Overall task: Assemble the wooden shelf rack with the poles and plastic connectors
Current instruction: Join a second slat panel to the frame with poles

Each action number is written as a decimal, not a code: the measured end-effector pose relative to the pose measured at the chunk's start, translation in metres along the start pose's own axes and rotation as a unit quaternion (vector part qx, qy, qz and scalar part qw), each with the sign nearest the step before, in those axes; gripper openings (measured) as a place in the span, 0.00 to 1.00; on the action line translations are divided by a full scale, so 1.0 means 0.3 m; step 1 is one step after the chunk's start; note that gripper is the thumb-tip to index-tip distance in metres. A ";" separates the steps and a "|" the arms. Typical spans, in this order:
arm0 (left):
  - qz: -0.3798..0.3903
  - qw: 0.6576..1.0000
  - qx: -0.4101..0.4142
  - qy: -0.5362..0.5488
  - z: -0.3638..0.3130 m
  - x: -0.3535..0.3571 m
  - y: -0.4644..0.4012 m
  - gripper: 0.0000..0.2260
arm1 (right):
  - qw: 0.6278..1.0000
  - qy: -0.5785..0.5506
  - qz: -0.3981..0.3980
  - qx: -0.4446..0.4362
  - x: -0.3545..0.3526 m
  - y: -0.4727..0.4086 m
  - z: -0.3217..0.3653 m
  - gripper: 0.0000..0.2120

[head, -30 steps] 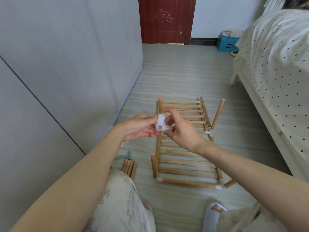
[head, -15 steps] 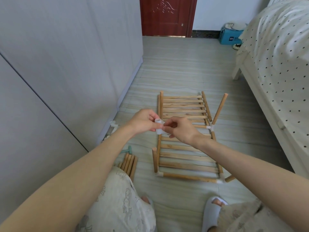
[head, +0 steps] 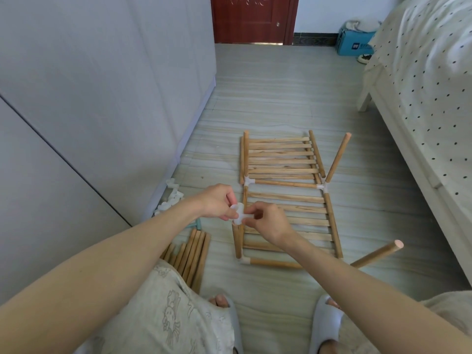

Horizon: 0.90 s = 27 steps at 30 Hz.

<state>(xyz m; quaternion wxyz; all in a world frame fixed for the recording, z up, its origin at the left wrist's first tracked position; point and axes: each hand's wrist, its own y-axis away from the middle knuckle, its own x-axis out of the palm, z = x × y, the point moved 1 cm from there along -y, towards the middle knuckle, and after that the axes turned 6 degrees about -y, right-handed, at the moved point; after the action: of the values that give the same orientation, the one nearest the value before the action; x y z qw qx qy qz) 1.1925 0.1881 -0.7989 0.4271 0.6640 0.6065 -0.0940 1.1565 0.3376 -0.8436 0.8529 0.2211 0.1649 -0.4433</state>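
A half-built wooden rack (head: 283, 172) lies flat on the floor, two slatted panels joined by white connectors. Short poles stand up from its corners. My left hand (head: 217, 201) and my right hand (head: 268, 224) both pinch a white plastic connector (head: 238, 213) right above the top of the near-left upright pole (head: 237, 241). I cannot tell whether the connector touches the pole's tip. Another pole (head: 337, 158) leans up at the rack's right middle joint, and one (head: 376, 254) sticks out at the near right corner.
A bundle of loose wooden poles (head: 190, 256) lies by my left knee. Several spare white connectors (head: 169, 196) sit along the grey wardrobe's base at left. A bed (head: 429, 103) stands on the right, a red door (head: 252, 19) at the far end.
Both hands have lowered the connector from mid-air down to the top of the near-left upright pole. The camera has tilted down and closer.
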 end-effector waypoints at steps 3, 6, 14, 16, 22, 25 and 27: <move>0.000 1.000 0.005 -0.016 0.011 -0.002 -0.009 0.09 | 0.999 -0.039 -0.012 0.000 0.023 0.008 -0.015 0.10; 0.010 0.999 0.006 -0.048 0.016 -0.004 -0.010 0.09 | 0.999 -0.028 -0.017 -0.014 0.053 0.023 -0.027 0.09; 0.050 0.998 0.019 -0.035 0.022 0.010 -0.008 0.08 | 0.998 0.020 -0.048 -0.042 0.093 0.060 -0.041 0.08; 0.053 0.998 0.013 -0.026 0.024 0.009 -0.009 0.07 | 0.997 0.020 -0.052 -0.049 0.100 0.063 -0.043 0.08; 0.063 0.998 -0.025 0.012 0.040 0.012 -0.007 0.08 | 0.997 -0.015 -0.045 -0.067 0.087 0.062 -0.046 0.07; 0.073 0.996 -0.042 0.032 0.041 0.016 -0.009 0.08 | 0.996 -0.006 -0.038 -0.076 0.077 0.056 -0.049 0.07; 0.079 0.993 -0.055 0.063 0.045 0.016 -0.007 0.07 | 0.996 0.003 -0.040 -0.085 0.074 0.052 -0.051 0.07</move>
<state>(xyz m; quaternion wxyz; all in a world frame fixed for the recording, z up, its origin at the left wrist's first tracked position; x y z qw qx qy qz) 1.1971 0.1822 -0.8112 0.4296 0.6904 0.5818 0.0158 1.1803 0.3382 -0.8636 0.8498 0.1419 0.2130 -0.4608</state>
